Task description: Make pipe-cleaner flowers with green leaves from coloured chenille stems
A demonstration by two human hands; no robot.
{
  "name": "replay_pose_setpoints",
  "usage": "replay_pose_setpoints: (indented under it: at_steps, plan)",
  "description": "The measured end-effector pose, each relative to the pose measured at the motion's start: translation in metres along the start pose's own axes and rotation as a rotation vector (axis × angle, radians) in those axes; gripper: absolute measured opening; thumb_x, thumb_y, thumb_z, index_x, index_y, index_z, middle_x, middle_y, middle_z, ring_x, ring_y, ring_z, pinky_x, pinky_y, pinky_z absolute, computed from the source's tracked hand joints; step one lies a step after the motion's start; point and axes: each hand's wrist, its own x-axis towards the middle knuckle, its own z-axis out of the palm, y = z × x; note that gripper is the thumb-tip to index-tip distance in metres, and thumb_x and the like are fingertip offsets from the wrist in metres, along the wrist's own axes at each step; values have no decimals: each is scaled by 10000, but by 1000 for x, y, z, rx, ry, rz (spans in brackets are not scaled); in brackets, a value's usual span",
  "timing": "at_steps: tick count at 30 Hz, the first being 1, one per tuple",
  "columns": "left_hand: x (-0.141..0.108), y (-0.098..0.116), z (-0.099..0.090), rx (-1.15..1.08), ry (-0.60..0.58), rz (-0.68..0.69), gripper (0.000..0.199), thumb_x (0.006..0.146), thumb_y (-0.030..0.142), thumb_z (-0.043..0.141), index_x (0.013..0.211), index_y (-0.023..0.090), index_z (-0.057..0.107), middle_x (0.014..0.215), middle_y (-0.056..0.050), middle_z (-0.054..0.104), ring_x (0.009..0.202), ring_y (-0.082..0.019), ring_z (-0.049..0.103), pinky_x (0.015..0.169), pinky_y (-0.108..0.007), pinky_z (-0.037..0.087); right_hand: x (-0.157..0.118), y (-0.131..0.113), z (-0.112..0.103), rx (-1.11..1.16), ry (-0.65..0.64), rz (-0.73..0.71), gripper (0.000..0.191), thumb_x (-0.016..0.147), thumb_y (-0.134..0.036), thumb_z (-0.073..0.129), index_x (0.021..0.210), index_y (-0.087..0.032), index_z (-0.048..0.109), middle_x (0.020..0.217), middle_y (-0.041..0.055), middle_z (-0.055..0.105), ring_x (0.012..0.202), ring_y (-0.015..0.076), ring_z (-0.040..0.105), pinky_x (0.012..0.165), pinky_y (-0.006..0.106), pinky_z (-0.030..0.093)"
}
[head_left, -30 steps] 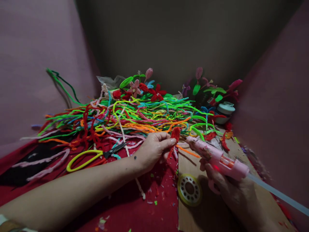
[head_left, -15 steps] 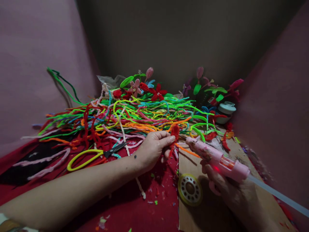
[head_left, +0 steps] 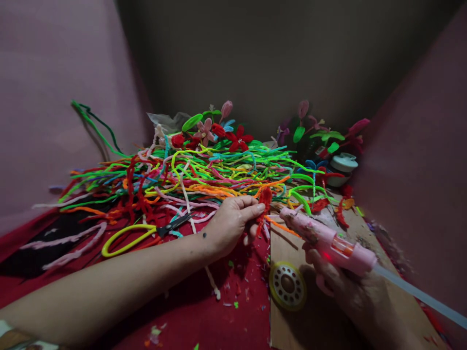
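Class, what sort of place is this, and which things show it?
Probably a craft corner: fuzzy pipe cleaners lie heaped up, flowers that look made of them sit behind, and the right hand holds a glue gun.

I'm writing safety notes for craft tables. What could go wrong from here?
The left hand pinches a red fuzzy piece close to the pink glue gun in the right hand; if it's hot, a slip might cause a burn. Stray glue might land on the orange stem nearby. The scissors lie beside the left forearm, which could knock them.
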Motion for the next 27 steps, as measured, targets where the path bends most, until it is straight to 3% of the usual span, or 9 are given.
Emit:
replay_pose_setpoints:
  at_steps: [4,8,13,16,19,23,27]
  plan:
    - [1,-1,-1,-2,-11,9,205,823,316,529,686,166,503,425,57,479,307,-47,374,324,-167,288,4,-6,0,93,-108,-16,375,844,-252,531,1215,-285,575,1279,9,568,1190,242,513,1027,356,400]
    - [1,0,-1,6,-16,11,218,831,306,521,665,169,488,424,57,480,306,-49,380,329,-172,303,4,-7,-1,69,-122,-23,373,836,-267,545,1207,-284,585,1277,27,570,1178,262,523,994,377,440]
    - [0,2,0,-7,-13,3,212,830,285,524,658,171,476,412,56,486,295,-52,386,322,-168,299,-3,-1,-3,-40,12,62,419,807,-303,578,1226,-283,573,1061,48,695,970,304,646,716,371,597]
    - [-1,2,0,-9,-23,-1,212,829,277,527,655,169,470,411,56,492,292,-51,397,320,-162,297,-4,4,-4,-74,19,60,420,798,-295,591,1217,-286,582,1002,52,713,819,285,683,552,322,599]
    - [0,2,0,-17,-22,-1,203,825,279,532,666,168,473,411,58,496,289,-53,405,317,-159,308,-2,9,-5,-58,-9,8,416,805,-298,578,1221,-278,579,1070,55,691,754,254,686,476,285,580]
    - [0,3,1,-40,-19,6,189,825,270,525,676,164,480,407,53,512,284,-62,419,320,-166,342,0,9,-6,-42,-61,-23,432,829,-271,542,1261,-270,537,1180,51,638,742,225,685,490,277,588]
    - [0,3,0,-56,-34,19,206,831,260,514,654,162,478,408,46,522,289,-68,436,331,-173,360,-2,1,-4,-5,-85,-7,409,851,-242,519,1257,-292,537,1239,33,599,828,233,683,607,312,612]
